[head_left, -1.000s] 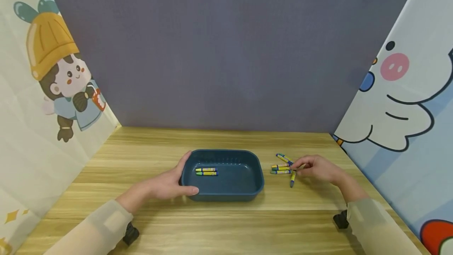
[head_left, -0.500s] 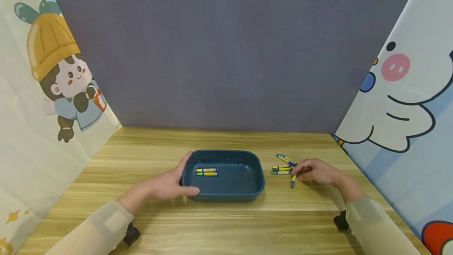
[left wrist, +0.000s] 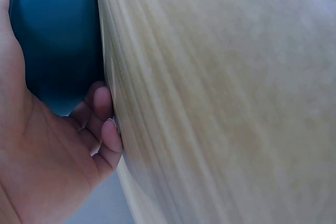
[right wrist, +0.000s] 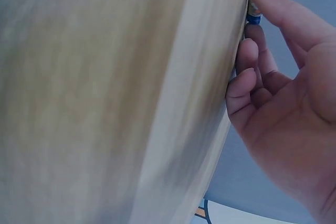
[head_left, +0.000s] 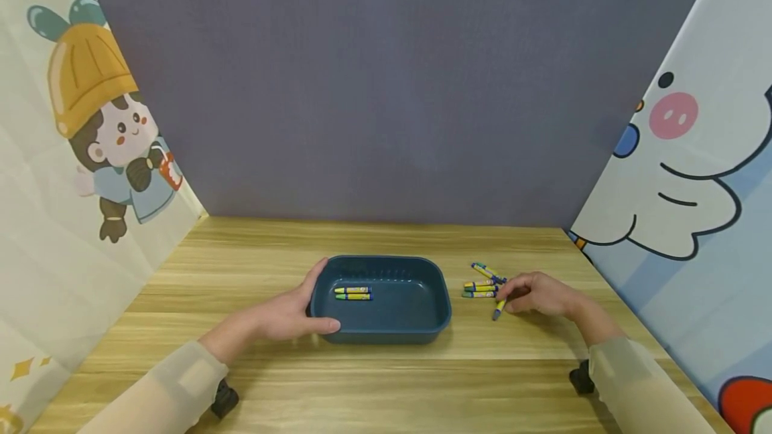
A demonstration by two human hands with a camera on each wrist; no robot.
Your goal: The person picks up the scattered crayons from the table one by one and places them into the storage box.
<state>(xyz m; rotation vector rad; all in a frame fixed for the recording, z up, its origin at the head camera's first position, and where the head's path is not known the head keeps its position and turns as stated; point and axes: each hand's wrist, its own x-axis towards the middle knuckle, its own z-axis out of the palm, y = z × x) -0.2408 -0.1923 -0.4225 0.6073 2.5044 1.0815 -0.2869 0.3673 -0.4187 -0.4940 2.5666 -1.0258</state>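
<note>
Right hand (head_left: pixel 537 292) is pinching a yellow-wrapped crayon (head_left: pixel 499 310) with thumb and forefinger, and whether the crayon is touching the wooden bench (head_left: pixel 386 387) or lifting just clear of it, I cannot tell. Its dark near end is pointing toward the person and slightly left; in the right wrist view a blue end is showing between thumb and forefinger, while the other fingers are curling loosely. Left hand (head_left: pixel 289 313) is grasping the left end of a dark blue tray (head_left: pixel 386 336), the thumb lying over the near side and the fingers reaching to the far left corner. Inside the tray, left of its middle, two crayons (head_left: pixel 353 293) are lying side by side, one tipped pale yellow, the other green. Just left of the right hand, three crayons (head_left: pixel 480 288) are lying in a row, and beyond them more crayons (head_left: pixel 488 272) are slanting, too close together to count. Behind the bench, a grey panel (head_left: pixel 386 86) is standing
</note>
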